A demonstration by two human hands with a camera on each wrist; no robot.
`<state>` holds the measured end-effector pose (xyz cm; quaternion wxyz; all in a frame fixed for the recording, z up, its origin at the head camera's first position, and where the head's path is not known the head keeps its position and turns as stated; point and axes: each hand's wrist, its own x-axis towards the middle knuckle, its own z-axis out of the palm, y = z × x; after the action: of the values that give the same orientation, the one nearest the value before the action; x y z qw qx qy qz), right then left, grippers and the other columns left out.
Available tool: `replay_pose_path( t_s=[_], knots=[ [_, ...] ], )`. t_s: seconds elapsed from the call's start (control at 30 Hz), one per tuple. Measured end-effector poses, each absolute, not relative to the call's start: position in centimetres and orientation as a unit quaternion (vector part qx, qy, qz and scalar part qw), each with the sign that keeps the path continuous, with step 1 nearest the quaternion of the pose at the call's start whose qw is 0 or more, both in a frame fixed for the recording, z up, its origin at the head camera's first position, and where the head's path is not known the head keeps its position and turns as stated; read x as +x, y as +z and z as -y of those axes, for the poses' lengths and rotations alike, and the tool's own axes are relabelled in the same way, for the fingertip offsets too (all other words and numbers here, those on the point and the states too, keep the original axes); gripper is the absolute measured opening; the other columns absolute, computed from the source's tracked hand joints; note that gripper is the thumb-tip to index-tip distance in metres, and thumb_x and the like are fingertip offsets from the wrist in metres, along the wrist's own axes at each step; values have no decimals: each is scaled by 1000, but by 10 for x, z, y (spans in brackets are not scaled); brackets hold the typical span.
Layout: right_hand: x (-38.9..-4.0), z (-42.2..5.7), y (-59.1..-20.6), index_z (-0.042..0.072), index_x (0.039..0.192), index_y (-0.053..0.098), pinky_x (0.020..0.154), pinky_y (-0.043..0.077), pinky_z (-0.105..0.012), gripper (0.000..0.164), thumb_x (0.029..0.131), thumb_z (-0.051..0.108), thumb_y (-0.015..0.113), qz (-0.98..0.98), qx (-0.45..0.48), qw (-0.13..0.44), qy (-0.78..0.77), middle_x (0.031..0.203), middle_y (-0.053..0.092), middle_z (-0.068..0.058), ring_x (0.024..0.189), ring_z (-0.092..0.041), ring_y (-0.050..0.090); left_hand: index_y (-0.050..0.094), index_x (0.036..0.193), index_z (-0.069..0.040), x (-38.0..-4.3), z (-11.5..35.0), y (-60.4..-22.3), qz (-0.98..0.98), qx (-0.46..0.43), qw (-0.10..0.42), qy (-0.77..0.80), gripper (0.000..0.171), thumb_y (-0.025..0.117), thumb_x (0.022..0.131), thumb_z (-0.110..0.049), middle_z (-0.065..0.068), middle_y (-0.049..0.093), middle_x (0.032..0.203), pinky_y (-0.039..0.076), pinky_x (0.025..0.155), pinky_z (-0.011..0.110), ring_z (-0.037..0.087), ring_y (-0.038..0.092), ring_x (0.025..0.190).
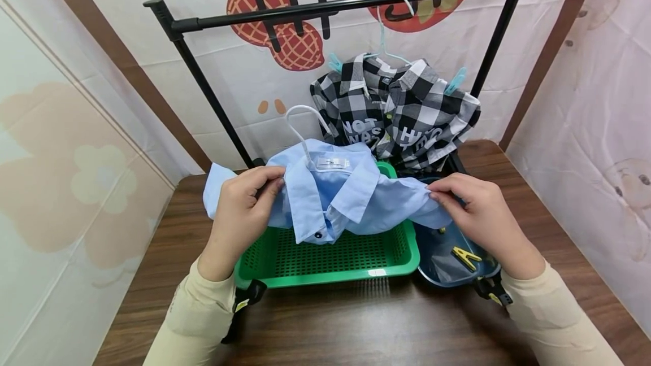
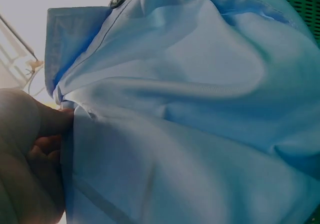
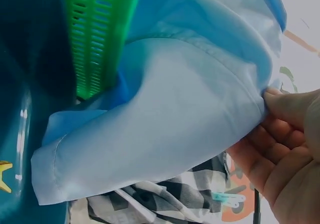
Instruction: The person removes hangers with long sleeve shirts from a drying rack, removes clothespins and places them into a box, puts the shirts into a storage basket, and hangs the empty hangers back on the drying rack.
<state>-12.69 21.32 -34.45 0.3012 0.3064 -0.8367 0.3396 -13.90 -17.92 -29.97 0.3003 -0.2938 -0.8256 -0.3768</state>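
A light blue collared shirt (image 1: pixel 396 202) is held up above a green basket (image 1: pixel 330 281), with a white hanger (image 1: pixel 302 109) whose hook sticks out at the collar. My left hand (image 1: pixel 244 208) pinches the shirt near the shoulder beside the collar. On the other side, my right hand (image 1: pixel 480 213) pinches the shoulder or upper sleeve between thumb and fingers. In the right wrist view a sleeve (image 3: pixel 150 134) hangs down from the pinching right hand (image 3: pixel 290 144). The left wrist view shows the left thumb and fingers (image 2: pixel 50 121) gripping the cloth near a dark button (image 2: pixel 117 2).
A black rack (image 1: pixel 330 8) stands behind, with a black-and-white checked shirt (image 1: pixel 366 106) on a pale hanger (image 1: pixel 382 33) and blue clips (image 1: pixel 456 81) at its shoulders. A dark blue bin (image 1: pixel 442 264) holds a yellow clothespin (image 1: pixel 465 258). Everything stands on a wooden table (image 1: pixel 356 321).
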Motion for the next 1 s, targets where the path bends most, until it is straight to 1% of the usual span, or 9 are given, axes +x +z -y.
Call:
replay_pose_path(
  t_s=[0.13,0.33,0.5,0.6,0.67,0.83,1.0],
  knots=[
    [-125,-215,-340,11,103,78,74,49,-8,32,79,-10,82,839,303,296,342,96,75,2,84,-5,66,77,105,-3,-138,180,-300,825,-299,301,-372,17,71,92,6,8,76,98,49,81,15,17,69,89],
    [-122,-213,-338,11,114,76,83,50,-10,32,85,-2,80,849,294,273,343,107,75,2,94,-6,67,77,104,-2,-138,184,-299,825,-296,308,-370,17,72,91,6,8,76,97,49,83,14,18,70,89],
    [-122,-206,-334,9,117,75,88,50,-10,35,84,-3,80,838,301,285,356,112,74,2,99,-9,68,77,104,-3,-138,184,-298,823,-296,310,-372,17,71,91,7,8,76,96,49,83,13,17,69,88],
    [-124,-200,-330,9,116,75,89,51,-12,35,84,-4,79,827,314,294,362,112,74,1,99,-10,68,77,104,-3,-138,184,-296,823,-296,311,-371,17,71,91,7,9,76,96,49,82,12,17,69,87],
    [-125,-195,-327,9,117,75,85,50,-11,35,84,-4,80,825,322,295,360,110,74,1,95,-10,67,77,104,-2,-138,184,-296,823,-297,313,-368,17,71,91,6,9,76,96,49,82,13,17,69,87],
    [-128,-183,-320,9,117,75,79,47,-10,35,84,-2,81,826,340,290,342,109,74,-2,93,-11,66,78,104,-2,-138,184,-296,823,-299,316,-366,17,71,91,7,9,77,97,49,81,13,19,70,86],
    [-130,-174,-318,8,116,75,88,47,-8,35,83,-1,82,822,351,292,339,110,74,-4,97,-15,68,77,103,-2,-138,183,-296,823,-298,314,-366,16,71,91,7,10,76,96,49,81,12,17,69,87]
  ],
)
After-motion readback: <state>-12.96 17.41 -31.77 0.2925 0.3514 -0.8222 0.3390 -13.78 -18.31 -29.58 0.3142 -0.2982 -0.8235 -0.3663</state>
